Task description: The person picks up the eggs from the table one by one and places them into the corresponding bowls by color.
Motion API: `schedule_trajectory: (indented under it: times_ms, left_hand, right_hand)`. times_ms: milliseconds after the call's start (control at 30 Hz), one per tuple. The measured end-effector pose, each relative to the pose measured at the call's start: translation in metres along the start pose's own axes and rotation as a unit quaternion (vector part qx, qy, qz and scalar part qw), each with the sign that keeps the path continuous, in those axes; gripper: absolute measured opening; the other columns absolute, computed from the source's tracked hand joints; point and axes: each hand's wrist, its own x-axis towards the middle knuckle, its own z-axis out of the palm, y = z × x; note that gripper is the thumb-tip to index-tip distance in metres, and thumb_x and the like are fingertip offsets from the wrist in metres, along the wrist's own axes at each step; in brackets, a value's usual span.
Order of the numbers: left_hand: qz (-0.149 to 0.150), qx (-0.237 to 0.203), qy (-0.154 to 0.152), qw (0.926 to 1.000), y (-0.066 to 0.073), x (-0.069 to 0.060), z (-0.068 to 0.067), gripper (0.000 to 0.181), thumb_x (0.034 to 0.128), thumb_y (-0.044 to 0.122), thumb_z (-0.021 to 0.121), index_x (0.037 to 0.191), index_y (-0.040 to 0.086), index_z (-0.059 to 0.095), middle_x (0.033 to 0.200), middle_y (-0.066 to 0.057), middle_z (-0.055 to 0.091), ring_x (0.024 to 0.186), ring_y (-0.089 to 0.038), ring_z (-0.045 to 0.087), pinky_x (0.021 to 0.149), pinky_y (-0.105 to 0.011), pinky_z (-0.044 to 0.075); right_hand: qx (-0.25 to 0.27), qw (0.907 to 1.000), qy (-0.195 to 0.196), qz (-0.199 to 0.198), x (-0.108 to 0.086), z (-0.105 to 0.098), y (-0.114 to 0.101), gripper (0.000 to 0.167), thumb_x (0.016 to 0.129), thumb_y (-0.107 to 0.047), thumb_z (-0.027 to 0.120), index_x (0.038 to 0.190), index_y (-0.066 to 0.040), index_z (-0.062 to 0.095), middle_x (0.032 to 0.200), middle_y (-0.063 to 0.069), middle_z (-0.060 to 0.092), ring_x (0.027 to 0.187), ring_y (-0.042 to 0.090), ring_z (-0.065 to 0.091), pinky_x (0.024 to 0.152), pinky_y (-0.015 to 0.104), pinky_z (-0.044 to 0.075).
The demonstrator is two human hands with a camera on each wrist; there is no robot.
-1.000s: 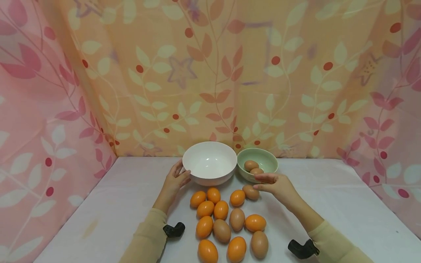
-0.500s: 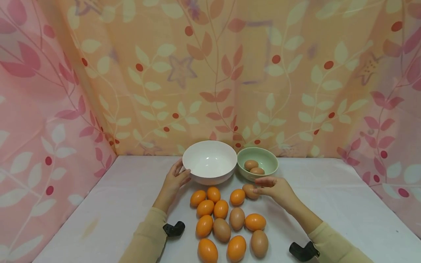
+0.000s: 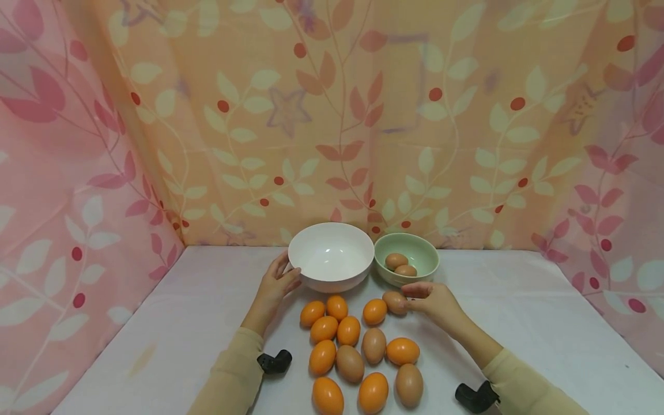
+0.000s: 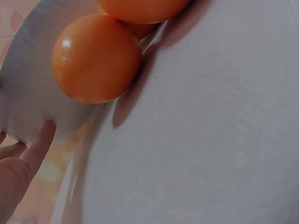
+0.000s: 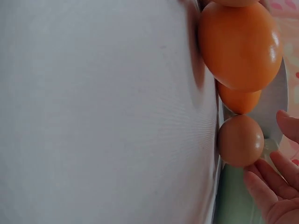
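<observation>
My left hand (image 3: 273, 286) rests against the left side of a white bowl (image 3: 332, 282); its thumb and fingers are spread on the outer wall. The left wrist view shows fingertips (image 4: 46, 128) on that wall. My right hand (image 3: 437, 302) is at a brown egg (image 3: 395, 302) in front of the green bowl (image 3: 432, 260). In the right wrist view its relaxed fingers (image 5: 261, 186) lie close beside the brown egg (image 5: 240, 141), some touching or nearly so, and the thumb stands apart. The egg rests on the table. Two brown eggs (image 3: 396, 261) lie in the green bowl.
Several orange eggs (image 3: 324, 330) and a few brown eggs (image 3: 350, 363) lie on the white-covered table (image 3: 155, 334) in front of the bowls. A patterned curtain (image 3: 290, 173) hangs behind and at both sides. Black wrist devices (image 3: 275, 362) sit at both sleeves.
My right hand has come slightly down and left, from above the green bowl's near rim to the brown egg. My left hand stays on the white bowl.
</observation>
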Motion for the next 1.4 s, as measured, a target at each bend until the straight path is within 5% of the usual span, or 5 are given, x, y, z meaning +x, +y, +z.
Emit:
schedule_trajectory:
  times_ms: [467, 867, 1400]
  left_hand:
    - [-0.001, 0.000, -0.002, 1.0000, 0.001, 0.000, 0.000, 0.069, 0.0980, 0.010, 0.060, 0.157, 0.006, 0.024, 0.166, -0.015, 0.020, 0.146, -0.042, 0.034, 0.112, -0.054, 0.043]
    - [0.001, -0.004, -0.003, 1.0000, 0.001, 0.001, -0.001, 0.068, 0.0986, 0.011, 0.060, 0.157, 0.006, 0.024, 0.166, -0.015, 0.020, 0.145, -0.040, 0.035, 0.111, -0.053, 0.043]
    - [0.000, -0.002, -0.002, 1.0000, 0.000, 0.000, -0.001, 0.068, 0.0986, 0.011, 0.060, 0.157, 0.007, 0.024, 0.166, -0.015, 0.020, 0.146, -0.040, 0.035, 0.111, -0.053, 0.044]
  right_hand:
    - [-0.042, 0.9990, 0.008, 0.011, 0.009, 0.009, 0.003, 0.040, 0.080, -0.016, 0.082, 0.115, 0.002, 0.072, 0.112, 0.016, 0.073, 0.102, 0.023, 0.066, 0.083, 0.034, 0.059]
    - [-0.021, 0.9994, 0.008, 0.027, 0.012, 0.012, 0.001, 0.044, 0.077, -0.011, 0.081, 0.116, 0.007, 0.069, 0.107, 0.020, 0.074, 0.084, 0.014, 0.065, 0.070, 0.027, 0.058]
    - [-0.033, 0.9991, -0.004, 0.025, 0.004, -0.009, -0.012, 0.047, 0.081, -0.024, 0.081, 0.119, 0.001, 0.070, 0.114, 0.016, 0.074, 0.101, 0.020, 0.068, 0.087, 0.034, 0.059]
